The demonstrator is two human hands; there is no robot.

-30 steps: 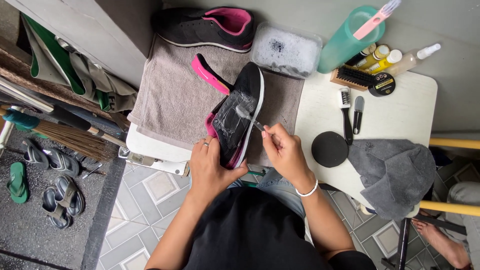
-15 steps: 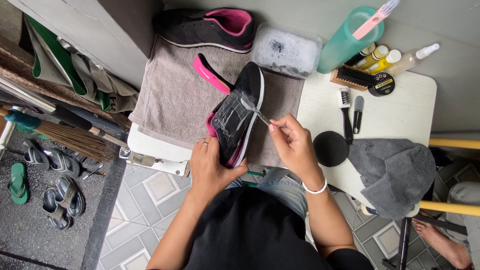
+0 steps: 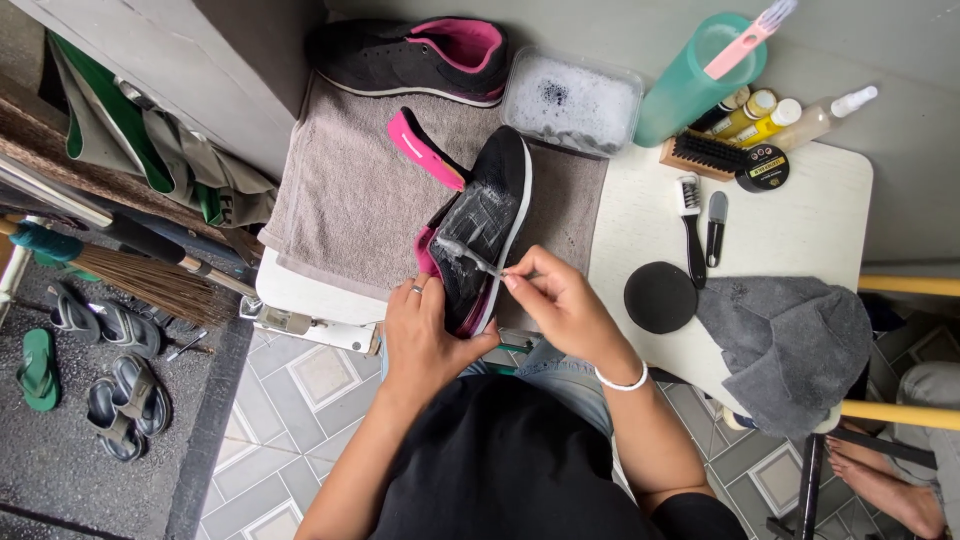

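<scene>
1. Two hands work on one black shoe (image 3: 487, 225) with a pink lining. It lies sole-side tilted on the grey towel (image 3: 340, 190) at the near edge of the bench (image 3: 800, 210).
2. The left hand (image 3: 425, 335) grips the shoe's heel end, fingers wrapped shut around it, as in the earlier frames.
3. The right hand (image 3: 560, 300) pinches a small brush (image 3: 468, 256) between closed fingers. Since a second ago the hand has drawn back toward the body and the brush head now sits lower on the soapy upper, nearer the pink edge.
4. The shoe itself has hardly shifted.
5. A pink insole (image 3: 425, 150) lies on the towel just left of the shoe, and the second shoe (image 3: 415, 55) lies at the towel's far end.
6. A clear tub of suds (image 3: 570, 100) stands just beyond the shoe's toe, with a green cup (image 3: 690, 85) beside it.
7. Right of the towel lie two more brushes (image 3: 692, 225), a black round pad (image 3: 660, 297) and a grey cloth (image 3: 790, 345).
8. Nothing stands between the hands and the shoe.
</scene>
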